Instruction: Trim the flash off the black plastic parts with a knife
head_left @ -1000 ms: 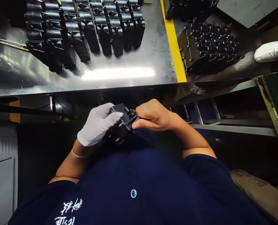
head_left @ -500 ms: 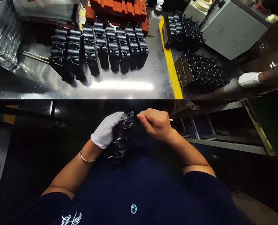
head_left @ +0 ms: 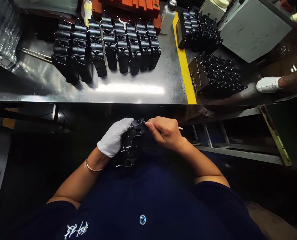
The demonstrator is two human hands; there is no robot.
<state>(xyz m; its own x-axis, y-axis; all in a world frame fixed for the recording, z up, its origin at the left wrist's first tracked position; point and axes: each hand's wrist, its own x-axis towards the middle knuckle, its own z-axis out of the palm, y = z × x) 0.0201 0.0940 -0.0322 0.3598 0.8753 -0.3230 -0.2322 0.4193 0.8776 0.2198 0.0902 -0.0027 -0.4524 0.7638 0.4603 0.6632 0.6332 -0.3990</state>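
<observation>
My left hand, in a white glove, is closed round a black molded part held in front of my body, below the bench edge. The part is dark and shiny, with small prongs; much of it blends into the background. My bare right hand is pinched round a thin tool with a pale handle end that sticks out behind the fist. The tool's narrow tip meets the upper end of the part; its exact kind is hidden by my fingers.
On the metal bench stand rows of black molded parts. More black parts lie right of the yellow tape. An orange block, a bottle and a grey box stand behind. Another person's gloved hand rests at right.
The view has shifted slightly, so the bench appears a little higher. Both hands keep their grips, and the tool's pale end shows a little less behind my right fist.
</observation>
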